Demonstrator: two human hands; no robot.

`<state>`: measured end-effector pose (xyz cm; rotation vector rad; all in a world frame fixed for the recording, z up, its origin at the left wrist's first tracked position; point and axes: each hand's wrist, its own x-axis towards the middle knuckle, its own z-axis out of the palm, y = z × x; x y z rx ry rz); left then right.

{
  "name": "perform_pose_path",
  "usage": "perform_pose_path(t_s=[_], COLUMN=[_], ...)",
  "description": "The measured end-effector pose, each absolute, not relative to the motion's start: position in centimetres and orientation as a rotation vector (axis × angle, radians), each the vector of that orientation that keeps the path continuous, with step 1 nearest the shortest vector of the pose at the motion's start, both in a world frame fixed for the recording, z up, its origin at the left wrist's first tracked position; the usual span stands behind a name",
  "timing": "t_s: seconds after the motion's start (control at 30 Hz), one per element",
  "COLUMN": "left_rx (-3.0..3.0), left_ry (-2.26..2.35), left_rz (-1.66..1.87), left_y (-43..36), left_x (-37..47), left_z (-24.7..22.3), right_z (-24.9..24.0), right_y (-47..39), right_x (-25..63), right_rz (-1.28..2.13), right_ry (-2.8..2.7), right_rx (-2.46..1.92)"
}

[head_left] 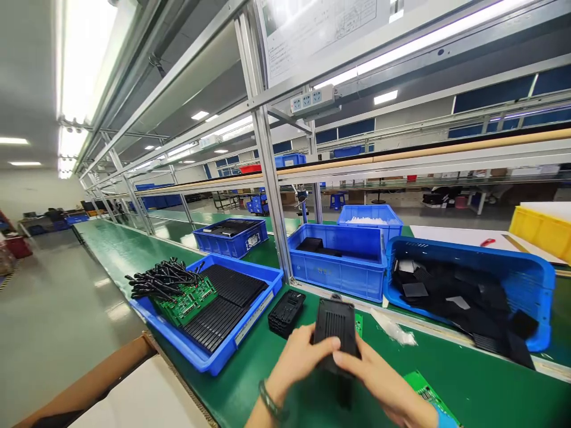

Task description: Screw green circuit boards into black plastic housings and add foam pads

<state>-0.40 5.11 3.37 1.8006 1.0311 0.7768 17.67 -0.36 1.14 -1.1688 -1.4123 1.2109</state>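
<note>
A black ribbed plastic case (335, 324) is held between both hands above the green bench. My left hand (303, 355) grips its left side, thumb on the top face. My right hand (372, 368) holds its right side, thumb also on top. Part of a green circuit board (359, 324) shows just behind the case on the right. Left of the case sits a stack of black cases (286, 313). Another green circuit board (428, 393) lies by my right forearm, partly covered by it.
A blue tray (214, 362) at left holds black slats, green boards and black cables. Behind stand a blue bin (336, 276), a blue basket (546, 297) of black pieces and another blue bin (231, 246). A plastic bag (397, 333) lies at right; a metal post (267, 154) rises behind.
</note>
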Motion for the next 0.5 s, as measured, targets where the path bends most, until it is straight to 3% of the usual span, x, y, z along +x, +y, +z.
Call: perform_pose_path(t_s=[0.13, 0.33, 0.5], left_rx=[1.647, 1.586, 1.847], left_ry=[1.206, 1.329, 1.418], left_rz=[0.622, 0.336, 0.335], left_y=[12.2, 16.8, 16.6], left_x=[-0.6, -1.2, -1.9], left_z=[4.9, 3.3, 3.7], right_z=[4.7, 1.7, 0.5], right_y=[5.4, 9.2, 7.0], right_x=[15.4, 13.4, 13.5], right_rz=[1.572, 1.635, 1.576], right_ry=[-1.107, -1.114, -1.199], right_rx=[-1.193, -1.218, -1.244])
